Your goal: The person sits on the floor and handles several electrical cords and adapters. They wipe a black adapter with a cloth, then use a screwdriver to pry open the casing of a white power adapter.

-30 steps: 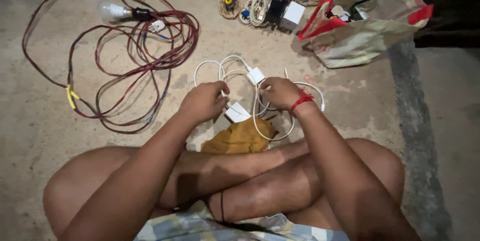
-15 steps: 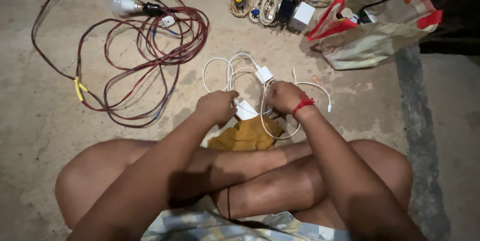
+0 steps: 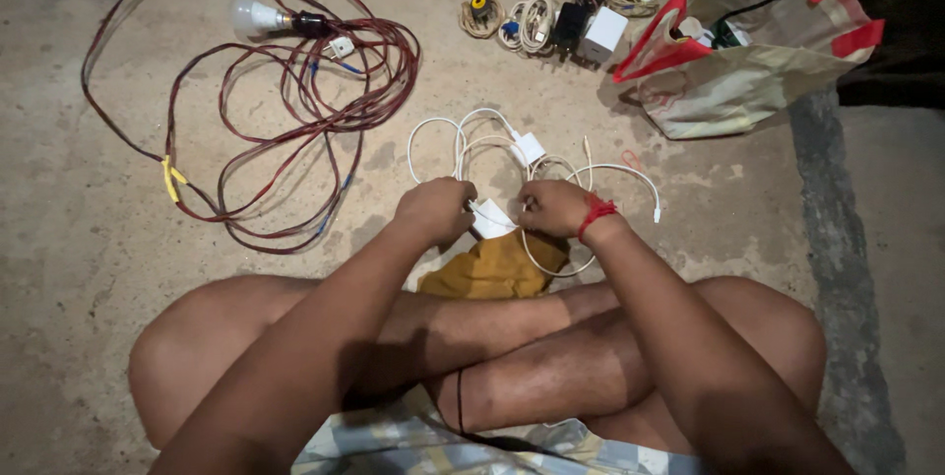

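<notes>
Both sets of fingers were curled tight: left hand (image 3: 436,209) and right hand (image 3: 554,207) pinched a white charger block (image 3: 489,219) between them, its white cable (image 3: 551,172) looping on the floor (image 3: 79,268), over a mustard cloth (image 3: 495,268), red wire (image 3: 295,91) off left.

Single head-worn view, looks steeply down over crossed legs at concrete floor (image 3: 89,268); hands close in centre, far wall edge along top.

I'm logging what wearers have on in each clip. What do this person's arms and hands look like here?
Both forearms are bare, with no sleeves, gloves, watch or rings to be seen. The right hand has a red thread band tied at the wrist. The left hand and its wrist wear nothing.
</notes>
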